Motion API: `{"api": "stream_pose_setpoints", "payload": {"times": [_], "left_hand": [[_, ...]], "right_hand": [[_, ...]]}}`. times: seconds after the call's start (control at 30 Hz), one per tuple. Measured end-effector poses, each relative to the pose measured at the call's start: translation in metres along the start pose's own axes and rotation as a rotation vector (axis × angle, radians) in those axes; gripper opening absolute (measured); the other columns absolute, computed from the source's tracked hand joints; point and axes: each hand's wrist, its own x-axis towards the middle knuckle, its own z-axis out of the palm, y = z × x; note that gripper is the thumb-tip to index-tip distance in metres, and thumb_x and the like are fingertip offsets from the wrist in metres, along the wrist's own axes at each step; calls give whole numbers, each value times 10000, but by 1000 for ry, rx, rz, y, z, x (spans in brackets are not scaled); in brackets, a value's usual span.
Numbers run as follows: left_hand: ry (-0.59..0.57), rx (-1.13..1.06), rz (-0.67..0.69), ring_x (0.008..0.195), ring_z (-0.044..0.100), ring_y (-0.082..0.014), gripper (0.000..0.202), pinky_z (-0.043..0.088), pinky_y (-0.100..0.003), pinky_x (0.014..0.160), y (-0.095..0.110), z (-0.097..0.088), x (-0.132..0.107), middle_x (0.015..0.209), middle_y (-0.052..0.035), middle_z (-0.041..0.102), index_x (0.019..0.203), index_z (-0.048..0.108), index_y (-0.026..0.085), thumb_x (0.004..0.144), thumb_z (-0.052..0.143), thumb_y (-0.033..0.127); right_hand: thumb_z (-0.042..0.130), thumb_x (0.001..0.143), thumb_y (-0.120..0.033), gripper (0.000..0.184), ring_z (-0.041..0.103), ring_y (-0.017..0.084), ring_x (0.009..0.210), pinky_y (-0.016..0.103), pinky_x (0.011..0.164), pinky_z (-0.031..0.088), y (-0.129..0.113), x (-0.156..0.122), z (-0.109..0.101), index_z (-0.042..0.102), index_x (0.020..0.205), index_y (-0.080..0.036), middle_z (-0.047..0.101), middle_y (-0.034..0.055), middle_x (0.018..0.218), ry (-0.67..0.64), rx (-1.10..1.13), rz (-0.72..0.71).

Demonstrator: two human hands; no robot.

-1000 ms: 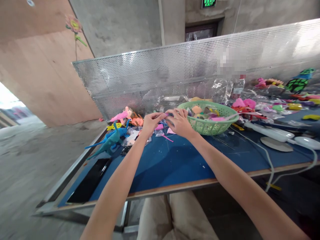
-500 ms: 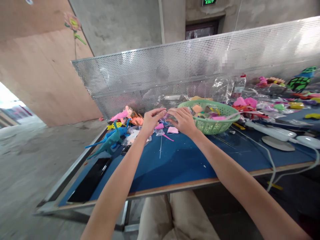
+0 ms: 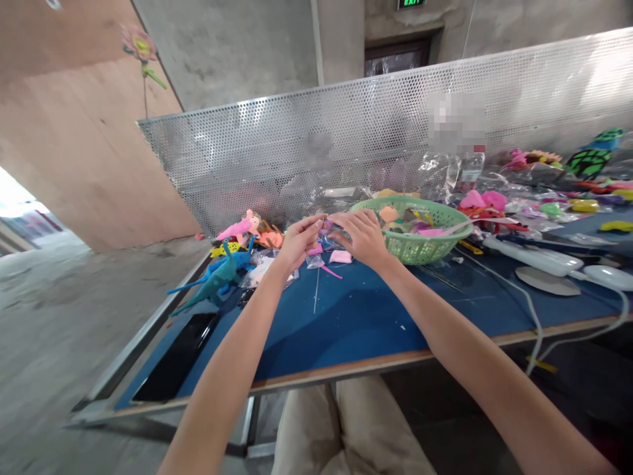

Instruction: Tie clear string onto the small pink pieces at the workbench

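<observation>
My left hand [image 3: 301, 241] is closed in a pinch over the far part of the table, thumb against fingers. What sits in the pinch is too small and blurred to name. Close by on its right, my right hand [image 3: 363, 236] has curled fingers whose tips meet the left fingertips; whatever they hold is hidden. Below and between the hands lie a pink block in clear wrap [image 3: 341, 256], a small bag with a magenta piece [image 3: 315, 260] and a thin pink strip [image 3: 331, 272]. A thin white stick [image 3: 317, 290] rests nearer to me.
A green basket [image 3: 428, 249] of coloured pieces stands right of my hands. Teal and blue dinosaur figures [image 3: 217, 280], a pink figure [image 3: 240, 228] and a black phone-like slab [image 3: 175, 356] are left. White corded tools [image 3: 534, 256] lie right. A perforated metal screen [image 3: 277, 152] stands behind.
My left fingers have shifted slightly and pinch more tightly at the meeting point. The right hand stays nearly in place. The whole view has moved a little.
</observation>
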Motion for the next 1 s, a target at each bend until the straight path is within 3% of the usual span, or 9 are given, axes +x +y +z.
{"api": "stream_pose_setpoints", "payload": {"times": [0.17,0.4,0.67,1.0], "left_hand": [[54,93,89,538,417,-50,365,327,-215,466,-5,1,2,856,-41,675,1049,752,190,782,772,438],[166,434,248,729,601,-123,309,464,-229,616,-10,2,2,975,-71,746,1072,753,186,866,664,398],[234,457,264,773,651,-150,257,509,-269,702,-12,11,0,935,-73,758,1050,742,174,887,635,340],[218,617,382,890,701,-173,215,529,-287,796,-12,12,-3,988,-75,767,1045,732,182,935,574,278]], "right_hand": [[470,1025,-474,315,583,247,1070,432,985,339,-3,2,-6,727,1104,-313,703,45,1140,21,-46,23],[469,1035,-420,293,590,227,967,446,967,310,-5,2,-4,740,1017,-309,732,21,1044,1,-47,5],[483,1028,-391,275,608,219,968,446,977,302,-7,1,1,727,939,-300,737,1,991,11,-36,-2],[502,1016,-410,298,627,236,953,460,984,289,-6,3,-3,715,862,-270,759,16,967,64,-42,66]]}}
